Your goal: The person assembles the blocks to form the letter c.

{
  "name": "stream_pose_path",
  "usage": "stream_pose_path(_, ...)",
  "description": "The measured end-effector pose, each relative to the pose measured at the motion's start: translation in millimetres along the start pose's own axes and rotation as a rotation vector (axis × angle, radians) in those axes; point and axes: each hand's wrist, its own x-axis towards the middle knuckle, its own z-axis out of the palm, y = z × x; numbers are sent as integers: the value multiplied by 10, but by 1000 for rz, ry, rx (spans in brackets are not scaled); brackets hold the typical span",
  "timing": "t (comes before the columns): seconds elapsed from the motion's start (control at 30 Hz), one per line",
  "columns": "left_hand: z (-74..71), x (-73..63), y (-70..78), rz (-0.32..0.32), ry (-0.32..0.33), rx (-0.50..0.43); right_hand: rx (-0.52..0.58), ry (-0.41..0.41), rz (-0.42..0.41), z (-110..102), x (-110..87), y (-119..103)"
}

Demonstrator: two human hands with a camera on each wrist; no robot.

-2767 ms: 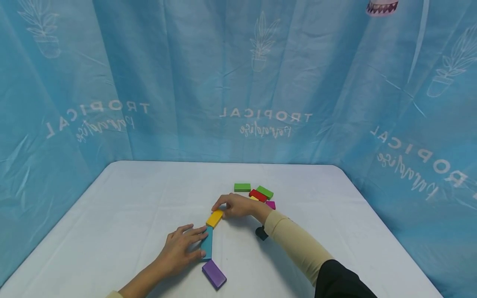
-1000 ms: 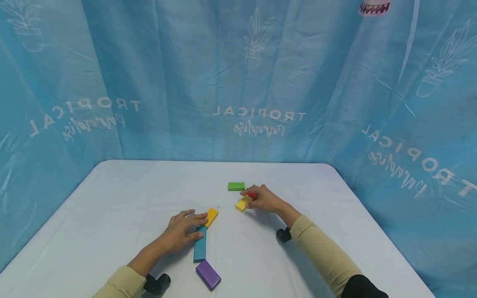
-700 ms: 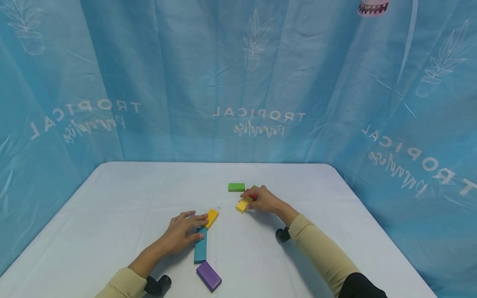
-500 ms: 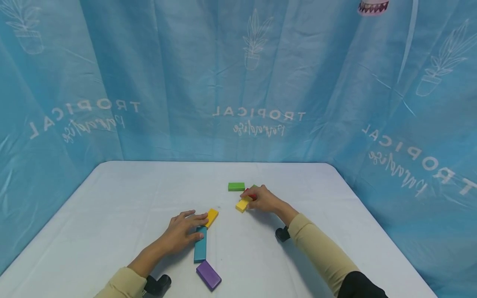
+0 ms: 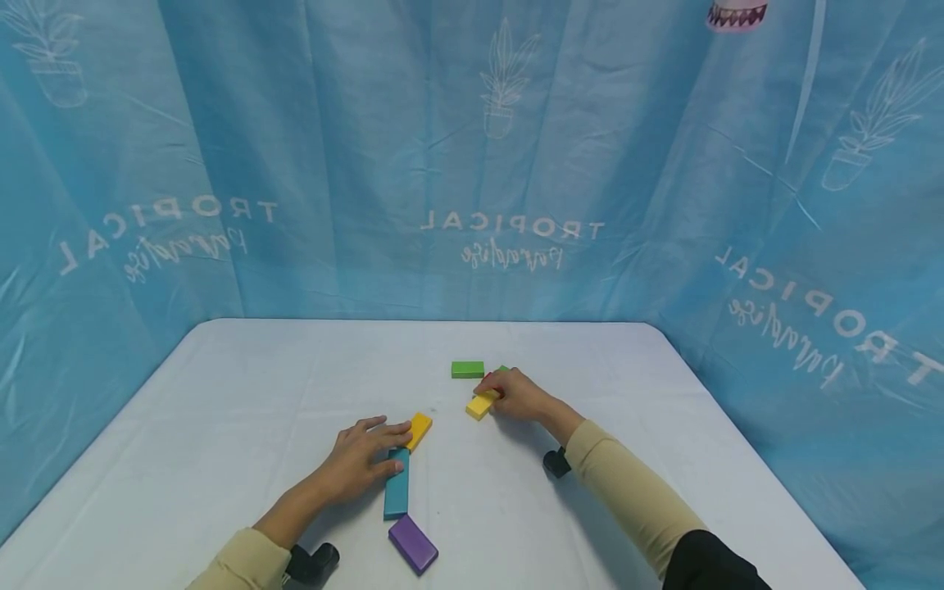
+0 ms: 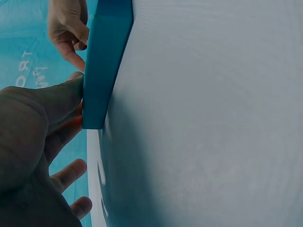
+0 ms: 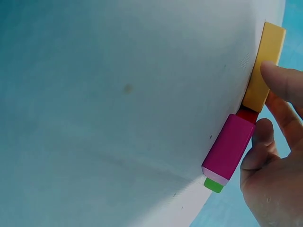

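My left hand (image 5: pixel 361 460) rests with spread fingers over a row of blocks. Its thumb touches a teal block (image 5: pixel 397 492), and its fingertips lie on an orange-yellow block (image 5: pixel 420 429) at the row's far end. A purple block (image 5: pixel 413 545) lies slantwise at the near end. Farther right, my right hand (image 5: pixel 520 397) pinches a yellow block (image 5: pixel 479 406); the thumb on its face shows in the right wrist view. A magenta block (image 7: pixel 229 145), a red block (image 7: pixel 247 115) and a green block (image 7: pixel 213 185) sit beside it, mostly hidden by the hand in the head view.
Another green block (image 5: pixel 468 369) lies behind the right hand on the white table (image 5: pixel 221 393). Blue printed curtain (image 5: pixel 369 164) hangs round the table's back and sides. Black wrist devices (image 5: pixel 313 564) are worn on both arms.
My right hand has left the orange-yellow block and moved right to the yellow block, its fingers now lower over it. My left fingertips have moved forward onto the orange-yellow block.
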Motion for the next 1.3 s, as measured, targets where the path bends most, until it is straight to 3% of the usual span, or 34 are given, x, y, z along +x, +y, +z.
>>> stream_pose_path(1.07, 19, 1, -8, -9, -3, 4, 14, -4, -13, 4, -10, -11)
stream_pose_path(1.3, 7, 3, 5, -18, -7, 9, 46, 1, 18, 4, -4, -26)
